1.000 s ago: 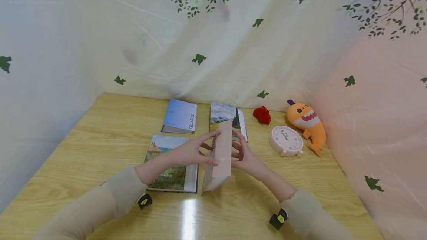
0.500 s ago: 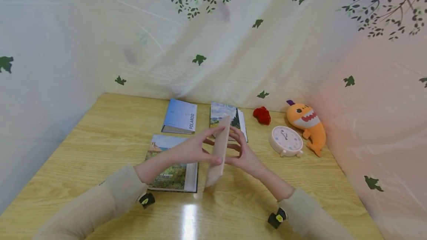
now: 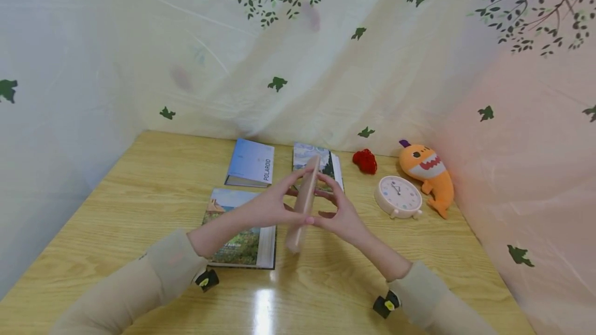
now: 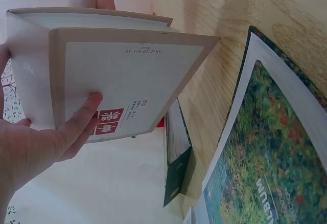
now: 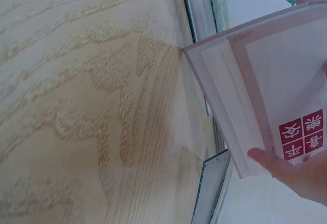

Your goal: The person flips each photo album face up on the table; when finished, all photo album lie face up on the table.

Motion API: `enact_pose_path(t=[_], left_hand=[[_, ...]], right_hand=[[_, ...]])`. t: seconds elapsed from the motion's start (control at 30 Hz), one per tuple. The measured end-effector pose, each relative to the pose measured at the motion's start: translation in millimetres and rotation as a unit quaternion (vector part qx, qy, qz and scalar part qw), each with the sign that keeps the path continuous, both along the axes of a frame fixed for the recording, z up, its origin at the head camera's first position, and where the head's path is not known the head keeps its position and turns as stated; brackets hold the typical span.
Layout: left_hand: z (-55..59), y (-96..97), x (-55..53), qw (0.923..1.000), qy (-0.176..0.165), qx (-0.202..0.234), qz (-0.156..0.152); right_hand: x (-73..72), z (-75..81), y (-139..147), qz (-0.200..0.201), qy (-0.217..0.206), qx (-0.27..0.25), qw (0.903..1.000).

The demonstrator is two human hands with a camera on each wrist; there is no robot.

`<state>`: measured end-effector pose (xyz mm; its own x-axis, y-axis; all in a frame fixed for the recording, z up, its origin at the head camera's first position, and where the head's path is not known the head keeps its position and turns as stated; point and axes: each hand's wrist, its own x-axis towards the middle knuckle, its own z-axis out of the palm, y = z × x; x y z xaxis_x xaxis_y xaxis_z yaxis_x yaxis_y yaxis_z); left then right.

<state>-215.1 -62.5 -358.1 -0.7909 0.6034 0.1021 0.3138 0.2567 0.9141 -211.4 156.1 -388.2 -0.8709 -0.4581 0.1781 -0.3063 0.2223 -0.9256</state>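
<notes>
A pale beige photo album stands on edge between my two hands, seen nearly edge-on in the head view. My left hand holds it from the left, fingers at its upper part and thumb near the lower end. From the other side my right hand grips it, its thumb tip meeting the left thumb. The left wrist view shows the album's cover with a red printed square and a wide spine. Its covers stand slightly spread there. In the right wrist view, my right fingertip lies against the album's edge.
A landscape-covered photo album lies left of my hands. Behind are a blue POLAROID album and another painted album, partly covered by the held one. To the right sit red yarn, a white clock and an orange shark plush.
The held album has turned and tilted, so its broad spine now looks narrow. Its lower end has risen away from the front, and my thumbs have come together. The other objects stay put.
</notes>
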Motion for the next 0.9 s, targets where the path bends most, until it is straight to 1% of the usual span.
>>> enact_pose_path(t=[0.1,0.2,0.33,0.5,0.6,0.7,0.8,0.9], left_hand=[[0.7,0.3,-0.3,1.0,0.007,0.002,-0.001],[1.2,-0.6,-0.3,0.9998,0.016,0.008,-0.008],[1.9,-1.6,1.1,0.9996,0.019,0.014,-0.015],[2.2,-1.6,3.4,0.9994,0.02,0.024,-0.016],[1.6,-1.7,4.9,0.999,0.012,0.037,-0.021],[1.0,-2.1,6.5,0.9985,0.004,0.047,-0.026],[0.7,-2.8,8.4,0.9977,0.0,0.058,-0.033],[0.1,-3.6,9.7,0.9964,-0.002,0.073,-0.042]], right_hand=[[-3.3,-6.0,1,-0.021,0.0,0.033,0.9992],[-3.8,-7.1,0,-0.023,0.001,0.046,0.9987],[-5.6,-9.0,1,-0.014,0.025,0.042,0.9987],[-7.7,-10.6,4,-0.018,0.055,0.043,0.9974],[-5.0,-7.2,6,-0.023,0.063,0.035,0.9971],[-0.4,-1.2,6,-0.038,0.056,0.027,0.9973],[3.6,4.9,7,-0.06,0.024,0.035,0.9973],[5.3,8.2,9,-0.075,-0.01,0.057,0.9955]])
